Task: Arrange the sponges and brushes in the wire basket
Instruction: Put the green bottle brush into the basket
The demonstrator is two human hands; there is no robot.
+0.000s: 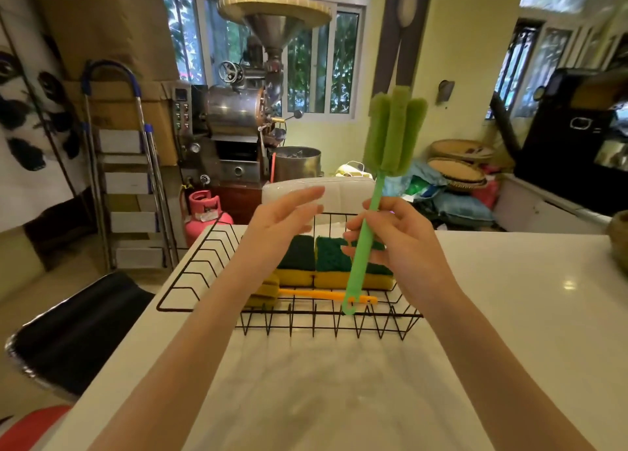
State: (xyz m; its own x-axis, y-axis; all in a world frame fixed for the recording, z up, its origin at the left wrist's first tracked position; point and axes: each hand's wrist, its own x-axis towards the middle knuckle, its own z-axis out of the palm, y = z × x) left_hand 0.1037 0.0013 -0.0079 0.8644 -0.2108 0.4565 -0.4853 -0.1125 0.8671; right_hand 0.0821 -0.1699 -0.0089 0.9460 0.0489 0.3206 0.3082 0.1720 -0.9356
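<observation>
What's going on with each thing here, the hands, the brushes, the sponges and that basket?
Right hand: closed in a grip on the green brush handle.
Left hand: open, empty, above the basket.
Green brush: held upright, foam head up.
Yellow brush: lying flat in the basket.
Sponges: side by side in the basket, green side up.
Wire basket: on the white counter.

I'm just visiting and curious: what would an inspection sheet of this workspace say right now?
Surface: white countertop, glossy.
Job's things: black wire basket on the counter holds two green-and-yellow sponges side by side and a yellow brush lying in front of them; a green sponge brush is held upright above the basket.
Clutter: nothing seen on the counter near the basket.
Hands: right hand grips the green brush's handle; left hand open, empty.
Cables: nothing seen.
Surroundings: metal roasting machine, stepladder, pink gas cylinder.
</observation>
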